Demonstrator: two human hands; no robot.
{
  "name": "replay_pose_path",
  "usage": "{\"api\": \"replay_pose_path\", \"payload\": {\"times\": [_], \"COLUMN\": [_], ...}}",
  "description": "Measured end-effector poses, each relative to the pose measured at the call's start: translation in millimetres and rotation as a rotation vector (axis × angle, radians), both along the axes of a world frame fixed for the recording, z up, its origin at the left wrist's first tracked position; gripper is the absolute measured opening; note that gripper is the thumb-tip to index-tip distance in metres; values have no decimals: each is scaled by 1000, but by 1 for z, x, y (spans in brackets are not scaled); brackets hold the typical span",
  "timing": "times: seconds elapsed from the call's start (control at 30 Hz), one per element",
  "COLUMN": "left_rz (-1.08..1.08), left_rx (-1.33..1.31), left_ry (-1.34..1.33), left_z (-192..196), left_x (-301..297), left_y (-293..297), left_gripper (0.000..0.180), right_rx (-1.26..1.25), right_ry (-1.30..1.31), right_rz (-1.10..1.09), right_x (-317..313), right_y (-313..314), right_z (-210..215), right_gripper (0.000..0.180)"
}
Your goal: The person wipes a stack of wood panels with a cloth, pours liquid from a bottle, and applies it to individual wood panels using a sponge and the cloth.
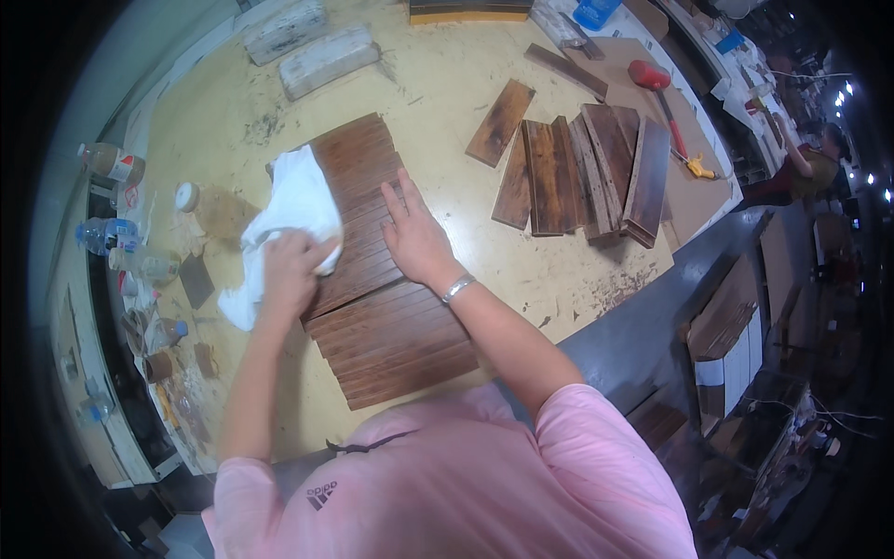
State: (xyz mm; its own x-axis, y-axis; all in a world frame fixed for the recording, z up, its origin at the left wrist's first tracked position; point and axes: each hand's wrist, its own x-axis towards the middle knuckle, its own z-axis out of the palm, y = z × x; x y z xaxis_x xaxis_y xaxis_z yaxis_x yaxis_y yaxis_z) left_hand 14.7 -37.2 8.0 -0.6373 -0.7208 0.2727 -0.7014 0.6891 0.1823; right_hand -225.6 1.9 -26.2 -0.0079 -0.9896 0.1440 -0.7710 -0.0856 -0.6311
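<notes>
Two dark brown panels of narrow wooden strips lie on the pale table, a far panel (358, 154) and a near panel (391, 345), with a thin dark gap between them. A white cloth (303, 200) covers the left part of the far panel and hangs past its edge onto the table. My left hand (293, 270) is closed on the cloth and somewhat blurred. Flat on the far panel's right edge rests my right hand (416, 233), its fingers stretched out and holding nothing. A metal bracelet (456, 287) is on that wrist.
Several loose wooden planks (568, 172) lie to the right, near a red mallet (649, 76). Two whitish blocks (328, 61) sit at the far left. Several bottles (154, 265) line the left side. Another person (815, 168) is at the far right, beyond stacked cartons (726, 349).
</notes>
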Motion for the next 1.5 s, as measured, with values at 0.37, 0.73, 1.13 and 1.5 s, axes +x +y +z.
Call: {"api": "replay_pose_path", "payload": {"times": [0.37,0.73,1.13,1.5], "left_rz": [793,560,-75,577], "left_rx": [1157,901,323,927], "left_ry": [1159,726,-76,740], "left_z": [-13,32,3,17], "left_x": [83,9,-39,107], "left_y": [87,78,110,98], "left_gripper": [26,31,66,38], "right_rx": [256,322,195,199], "right_ry": [-730,-654,-643,-601], "right_rz": [14,-75,-146,178], "right_x": [-28,-14,-3,-75], "right_y": [70,83,80,169], "right_z": [-25,-19,-18,9], "right_gripper": [75,62,49,120]}}
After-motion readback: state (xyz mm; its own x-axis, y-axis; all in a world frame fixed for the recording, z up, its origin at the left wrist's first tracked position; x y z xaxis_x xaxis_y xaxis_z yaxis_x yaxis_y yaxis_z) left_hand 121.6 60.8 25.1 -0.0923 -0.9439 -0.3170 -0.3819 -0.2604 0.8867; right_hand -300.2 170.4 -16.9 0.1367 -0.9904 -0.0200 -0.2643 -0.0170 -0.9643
